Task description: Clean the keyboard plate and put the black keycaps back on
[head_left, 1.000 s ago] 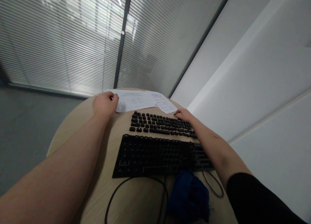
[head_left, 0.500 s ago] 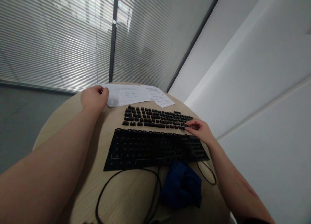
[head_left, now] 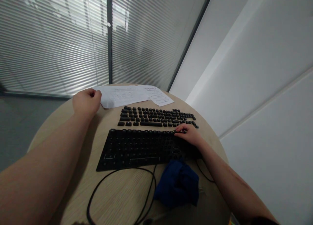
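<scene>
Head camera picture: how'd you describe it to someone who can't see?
A right hand is at the far edge of a partly stripped black keyboard, with rows of loose keycaps behind it on a wooden table. The left hand is beside printed papers; a blue cloth lies nearer.

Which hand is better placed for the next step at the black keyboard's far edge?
The right hand, I'd judge: it is at that edge of the black keyboard, close to the loose keycaps. The left hand is farther off, by the papers.
</scene>
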Demonstrator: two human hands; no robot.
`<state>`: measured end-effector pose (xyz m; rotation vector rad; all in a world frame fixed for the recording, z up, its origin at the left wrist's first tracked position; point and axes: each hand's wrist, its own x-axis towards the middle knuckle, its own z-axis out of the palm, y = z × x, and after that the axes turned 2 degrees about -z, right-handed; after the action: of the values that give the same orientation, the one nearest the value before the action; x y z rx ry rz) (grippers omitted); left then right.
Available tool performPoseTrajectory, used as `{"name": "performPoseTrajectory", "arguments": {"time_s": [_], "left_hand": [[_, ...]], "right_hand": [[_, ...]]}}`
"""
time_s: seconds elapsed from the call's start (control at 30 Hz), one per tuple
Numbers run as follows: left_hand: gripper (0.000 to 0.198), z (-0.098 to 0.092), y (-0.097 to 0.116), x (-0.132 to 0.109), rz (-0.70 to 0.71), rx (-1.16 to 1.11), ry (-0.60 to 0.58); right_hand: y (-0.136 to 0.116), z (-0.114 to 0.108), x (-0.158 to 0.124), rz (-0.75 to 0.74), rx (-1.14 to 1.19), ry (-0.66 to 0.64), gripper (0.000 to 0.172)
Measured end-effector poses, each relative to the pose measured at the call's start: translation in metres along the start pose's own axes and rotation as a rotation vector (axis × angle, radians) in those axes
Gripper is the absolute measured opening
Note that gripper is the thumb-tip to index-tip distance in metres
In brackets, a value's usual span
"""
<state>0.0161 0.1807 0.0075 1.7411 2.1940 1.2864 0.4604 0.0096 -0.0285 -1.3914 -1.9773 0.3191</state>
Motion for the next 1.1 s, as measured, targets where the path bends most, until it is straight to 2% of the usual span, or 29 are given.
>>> {"name": "performPoseTrajectory", "arguments": {"time_s": [0.2,0.4,0.53,0.83,0.93,1.1], "left_hand": [[0.039,0.004,-0.001,0.002,0.006,0.005,0.003],[0.039,0.006,-0.001,0.004,-0.004,-0.018,0.005],[0.038,0.006,-0.001,0.005,0.028,-0.024,0.013],[0.040,0.012,-0.005,0.008,0.034,-0.006,0.018],[0.041,0.010,-0.005,0.007,0.033,0.001,0.003],[0.040,0.004,-0.003,0.004,0.029,-0.003,0.010]], "right_hand": [[-0.001,0.000,-0.005,0.006,-0.006,-0.016,0.015],[-0.003,-0.005,-0.007,-0.080,0.030,-0.050,0.008],[-0.005,-0.007,-0.007,-0.078,0.026,-0.036,0.008],[0.000,-0.005,0.001,-0.190,-0.015,-0.038,0.016],[0.005,-0.004,0.000,-0.225,-0.016,-0.051,0.013],[0.007,-0.003,-0.005,-0.205,-0.033,0.013,0.008]]}}
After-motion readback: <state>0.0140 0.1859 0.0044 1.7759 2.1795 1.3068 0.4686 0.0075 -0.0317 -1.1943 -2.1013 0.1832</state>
